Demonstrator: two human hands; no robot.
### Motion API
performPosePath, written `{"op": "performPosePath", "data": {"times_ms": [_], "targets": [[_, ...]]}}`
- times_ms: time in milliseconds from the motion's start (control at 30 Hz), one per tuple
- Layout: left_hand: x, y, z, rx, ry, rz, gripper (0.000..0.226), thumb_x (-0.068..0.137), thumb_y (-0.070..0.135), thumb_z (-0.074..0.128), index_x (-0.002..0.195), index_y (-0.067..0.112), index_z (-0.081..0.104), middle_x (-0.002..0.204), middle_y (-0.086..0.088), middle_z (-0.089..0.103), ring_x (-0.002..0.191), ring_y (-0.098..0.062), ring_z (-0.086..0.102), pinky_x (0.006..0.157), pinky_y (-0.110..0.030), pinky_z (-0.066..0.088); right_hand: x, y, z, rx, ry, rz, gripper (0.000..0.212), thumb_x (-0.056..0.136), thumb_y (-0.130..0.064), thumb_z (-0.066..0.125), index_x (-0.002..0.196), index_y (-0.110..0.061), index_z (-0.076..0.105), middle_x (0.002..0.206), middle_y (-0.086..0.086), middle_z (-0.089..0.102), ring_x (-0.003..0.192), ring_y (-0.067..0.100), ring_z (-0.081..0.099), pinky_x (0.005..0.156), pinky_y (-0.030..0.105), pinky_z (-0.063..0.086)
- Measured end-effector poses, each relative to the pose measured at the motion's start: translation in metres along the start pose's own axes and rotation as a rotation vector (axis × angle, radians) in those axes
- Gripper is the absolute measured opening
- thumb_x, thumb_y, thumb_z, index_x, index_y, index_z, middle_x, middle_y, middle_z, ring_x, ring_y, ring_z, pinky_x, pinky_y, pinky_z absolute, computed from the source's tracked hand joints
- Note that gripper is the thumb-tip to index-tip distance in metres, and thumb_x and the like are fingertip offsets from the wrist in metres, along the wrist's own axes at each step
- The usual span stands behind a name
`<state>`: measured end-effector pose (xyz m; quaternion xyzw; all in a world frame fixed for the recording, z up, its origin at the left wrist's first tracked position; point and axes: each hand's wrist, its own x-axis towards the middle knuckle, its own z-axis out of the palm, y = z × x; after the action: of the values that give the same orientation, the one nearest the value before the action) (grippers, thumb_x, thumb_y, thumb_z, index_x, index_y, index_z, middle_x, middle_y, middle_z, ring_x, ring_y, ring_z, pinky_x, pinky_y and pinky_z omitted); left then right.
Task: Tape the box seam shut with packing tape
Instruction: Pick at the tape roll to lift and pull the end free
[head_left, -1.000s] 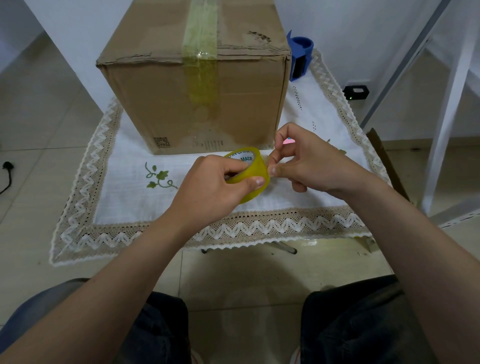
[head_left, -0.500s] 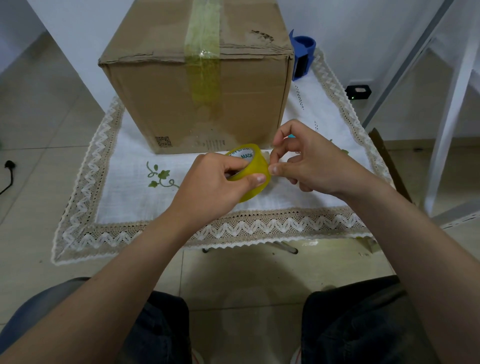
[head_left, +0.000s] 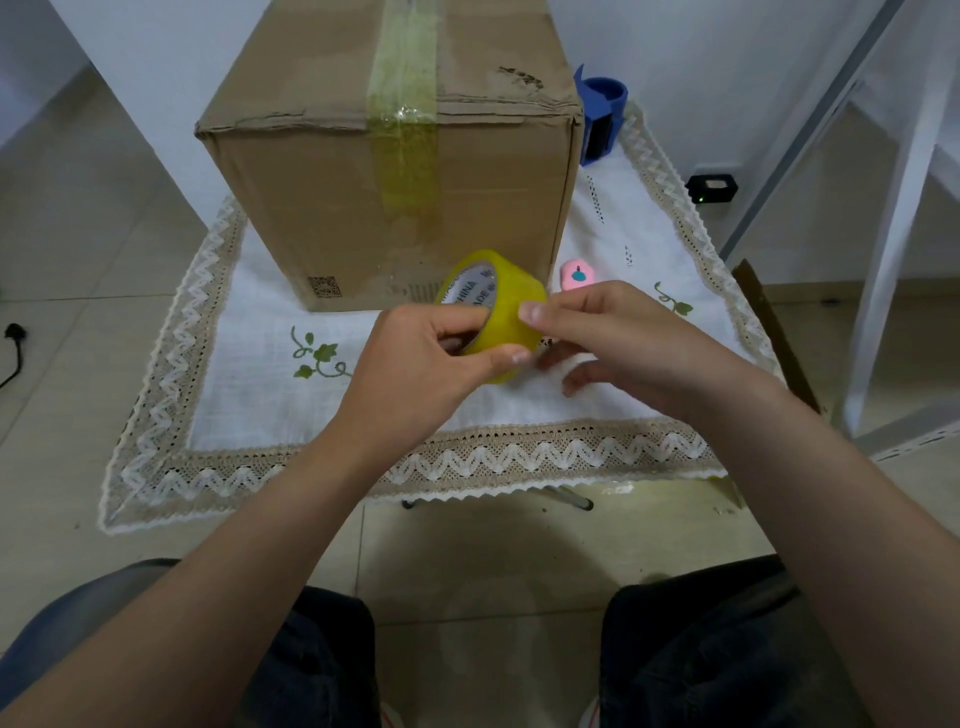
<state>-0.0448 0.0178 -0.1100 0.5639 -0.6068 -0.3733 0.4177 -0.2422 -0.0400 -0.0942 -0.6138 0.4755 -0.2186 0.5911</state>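
Observation:
A brown cardboard box (head_left: 322, 208) stands at the back of the small table, with a strip of yellowish tape (head_left: 405, 104) running over its top seam and down its front face. In front of it I hold a yellow roll of packing tape (head_left: 506, 306). My left hand (head_left: 415, 364) grips the roll, fingers through its core and thumb on the outer face. My right hand (head_left: 623, 338) touches the roll's outer face with a fingertip, its other fingers loosely curled and spread.
A white lace-edged cloth (head_left: 260, 405) covers the table. A small pink object (head_left: 576, 274) lies at the box's right front corner, a blue tape dispenser (head_left: 600, 119) behind the box on the right. A white metal frame (head_left: 893, 260) stands right.
The roll has been tilted up so its core label faces me. My right hand has left its pinch at the roll's edge and now rests a fingertip on the outer face, uncovering the pink object.

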Motion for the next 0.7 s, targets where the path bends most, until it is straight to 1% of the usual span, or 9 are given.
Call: {"op": "performPosePath", "data": {"times_ms": [33, 100, 167, 233, 333, 400, 467, 567, 700], "targets": [[-0.001, 0.003, -0.001, -0.002, -0.029, -0.014, 0.016, 0.085, 0.022, 0.087, 0.101, 0.019, 0.086, 0.093, -0.015, 0.082, 0.092, -0.034, 0.079, 0.093, -0.053, 0.061, 0.0, -0.001, 0.004, 0.023, 0.004, -0.059, 0.019, 0.099, -0.029, 0.067, 0.097, -0.014, 0.079, 0.092, 0.003, 0.076, 0.086, 0.016, 0.067, 0.074, 0.036, 0.053], [0.001, 0.003, -0.005, 0.004, -0.04, -0.006, 0.013, 0.084, 0.02, 0.087, 0.097, 0.017, 0.085, 0.091, 0.001, 0.084, 0.09, -0.014, 0.08, 0.092, -0.033, 0.063, 0.001, -0.004, 0.007, 0.047, 0.103, -0.158, 0.013, 0.098, -0.018, 0.068, 0.098, -0.009, 0.077, 0.087, 0.003, 0.076, 0.083, 0.015, 0.068, 0.077, 0.034, 0.054], [0.003, 0.004, -0.01, -0.021, 0.076, 0.0, 0.012, 0.088, 0.025, 0.084, 0.084, 0.016, 0.078, 0.082, 0.01, 0.081, 0.078, 0.002, 0.074, 0.079, -0.016, 0.058, 0.0, -0.006, 0.006, 0.001, 0.175, -0.214, 0.011, 0.101, -0.017, 0.065, 0.102, -0.008, 0.071, 0.088, 0.005, 0.079, 0.078, 0.015, 0.07, 0.074, 0.034, 0.053], [0.007, 0.002, -0.012, -0.012, 0.23, 0.036, 0.018, 0.093, 0.028, 0.08, 0.081, 0.023, 0.067, 0.079, 0.016, 0.073, 0.074, 0.007, 0.066, 0.071, -0.01, 0.05, -0.003, -0.007, 0.009, -0.075, 0.159, -0.254, 0.008, 0.104, -0.019, 0.06, 0.107, -0.012, 0.064, 0.087, 0.003, 0.081, 0.08, 0.014, 0.075, 0.078, 0.038, 0.057], [0.007, 0.004, -0.006, -0.008, 0.251, 0.07, 0.009, 0.096, 0.023, 0.076, 0.101, 0.024, 0.069, 0.107, 0.01, 0.074, 0.099, 0.006, 0.068, 0.079, -0.012, 0.054, -0.003, -0.001, 0.021, -0.271, 0.124, -0.334, 0.011, 0.102, -0.028, 0.06, 0.109, -0.02, 0.059, 0.082, -0.006, 0.08, 0.083, 0.011, 0.077, 0.097, 0.054, 0.053], [0.009, 0.001, -0.003, -0.012, 0.219, 0.076, 0.014, 0.096, 0.02, 0.076, 0.107, 0.025, 0.069, 0.12, 0.007, 0.072, 0.11, 0.003, 0.067, 0.086, -0.024, 0.06, 0.0, 0.004, 0.027, -0.435, 0.154, -0.398, 0.018, 0.099, -0.04, 0.056, 0.107, -0.024, 0.056, 0.078, -0.013, 0.078, 0.086, 0.01, 0.074, 0.106, 0.057, 0.042], [0.01, -0.001, 0.0, -0.014, 0.196, 0.056, 0.015, 0.095, 0.02, 0.077, 0.107, 0.027, 0.07, 0.123, 0.009, 0.073, 0.114, -0.003, 0.068, 0.091, -0.04, 0.061, 0.002, 0.005, 0.028, -0.563, 0.187, -0.431, 0.025, 0.097, -0.043, 0.052, 0.108, -0.022, 0.053, 0.077, -0.016, 0.077, 0.089, 0.015, 0.072, 0.112, 0.055, 0.033], [0.011, -0.005, 0.002, -0.01, 0.188, 0.023, 0.013, 0.094, 0.024, 0.077, 0.104, 0.03, 0.073, 0.119, 0.012, 0.075, 0.114, -0.004, 0.069, 0.093, -0.049, 0.061, 0.004, 0.009, 0.027, -0.614, 0.182, -0.43, 0.021, 0.1, -0.037, 0.055, 0.108, -0.018, 0.052, 0.082, -0.012, 0.077, 0.088, 0.018, 0.071, 0.111, 0.055, 0.032], [0.012, -0.007, 0.003, -0.074, 0.209, 0.003, 0.014, 0.091, 0.021, 0.082, 0.096, 0.033, 0.076, 0.114, 0.013, 0.079, 0.112, -0.01, 0.073, 0.103, -0.046, 0.058, 0.004, 0.01, 0.028, -0.574, 0.169, -0.407, 0.02, 0.099, -0.038, 0.055, 0.107, -0.02, 0.052, 0.081, -0.013, 0.076, 0.086, 0.023, 0.071, 0.097, 0.055, 0.049]]}}
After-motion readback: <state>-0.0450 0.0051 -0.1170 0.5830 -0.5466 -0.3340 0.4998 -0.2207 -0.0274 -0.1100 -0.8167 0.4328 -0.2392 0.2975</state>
